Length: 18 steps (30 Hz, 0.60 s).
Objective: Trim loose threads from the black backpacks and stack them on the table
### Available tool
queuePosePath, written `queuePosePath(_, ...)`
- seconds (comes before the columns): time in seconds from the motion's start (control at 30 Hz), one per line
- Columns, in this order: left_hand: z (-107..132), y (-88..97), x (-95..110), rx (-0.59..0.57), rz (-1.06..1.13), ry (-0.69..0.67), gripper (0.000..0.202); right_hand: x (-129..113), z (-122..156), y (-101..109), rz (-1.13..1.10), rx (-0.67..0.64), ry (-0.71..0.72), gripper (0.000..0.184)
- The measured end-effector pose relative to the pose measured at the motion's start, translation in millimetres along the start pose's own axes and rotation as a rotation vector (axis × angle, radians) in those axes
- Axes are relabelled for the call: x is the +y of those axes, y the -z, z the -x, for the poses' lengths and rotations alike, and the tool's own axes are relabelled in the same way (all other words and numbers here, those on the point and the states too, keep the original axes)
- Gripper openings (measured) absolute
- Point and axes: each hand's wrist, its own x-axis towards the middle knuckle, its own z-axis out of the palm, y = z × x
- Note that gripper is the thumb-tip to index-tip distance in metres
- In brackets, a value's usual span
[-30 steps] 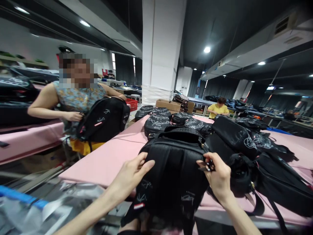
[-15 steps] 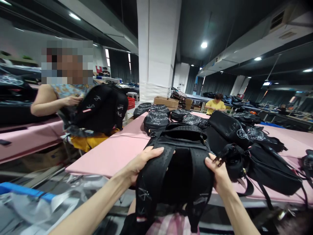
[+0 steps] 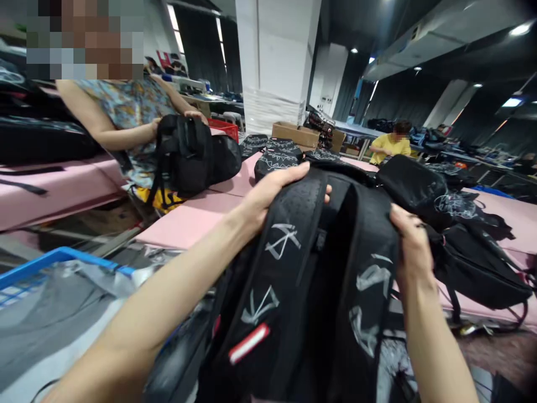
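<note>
I hold a black backpack (image 3: 319, 291) with white scribble prints close in front of me, its two shoulder straps facing me. My left hand (image 3: 268, 193) grips the top of the left strap, fingers curled over it. At the right strap's upper edge my right hand (image 3: 413, 246) is closed on the bag. A small red and white label sits low on the left strap. Whether anything small is in the right hand is hidden.
A pink table (image 3: 193, 215) runs ahead with several black backpacks (image 3: 457, 235) piled on its right side. A person in a floral top at the left holds another black backpack (image 3: 191, 157). A blue crate (image 3: 50, 263) lined with plastic sits at lower left. A white pillar (image 3: 274, 67) and cardboard box (image 3: 296, 134) stand behind.
I have lifted the backpack off the table and pulled it up close to me. The person at the left has lowered their backpack toward the table.
</note>
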Motion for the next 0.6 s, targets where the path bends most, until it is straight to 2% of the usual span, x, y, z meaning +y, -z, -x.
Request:
queuePosePath(0.07, -41.9, 27.7, -35.7, 0.064, 0.100, 0.164, 0.041, 48.0, -17.5, -14.5, -0.081, 0.008, -0.128, 0.045)
queuePosePath(0.1, -55.4, 44.4, -63.1, 0.080, 0.132, 0.266, 0.044, 77.0, -18.1, -19.0, -0.134, -0.004, -0.230, 0.040)
queuePosePath(0.13, -62.8, 61.5, -94.7, 0.121, 0.160, 0.309, 0.045, 107.1, -13.1, -21.0, -0.159, -0.042, -0.328, 0.037)
queuePosePath(0.23, -53.2, 103.9, -189.2, 0.214, 0.191, 0.383, 0.043, 185.1, 24.4, -14.7, -0.152, -0.077, -0.543, 0.035)
queuePosePath(0.3, -35.9, 119.1, -230.0, 0.244, 0.212, 0.411, 0.048, 214.4, 49.8, -6.8, -0.123, -0.069, -0.652, 0.034)
queuePosePath(0.33, -29.4, 123.3, -240.9, 0.244, 0.215, 0.407, 0.050, 222.2, 57.7, -4.0, -0.110, -0.055, -0.686, 0.034)
queuePosePath(0.4, -24.7, 128.4, -248.3, 0.225, 0.202, 0.378, 0.055, 229.0, 62.5, -1.8, -0.078, -0.016, -0.716, 0.035)
queuePosePath(0.6, -38.6, 137.2, -242.6, 0.182, 0.167, 0.390, 0.059, 236.4, 48.3, -7.6, -0.013, 0.017, -0.731, 0.039)
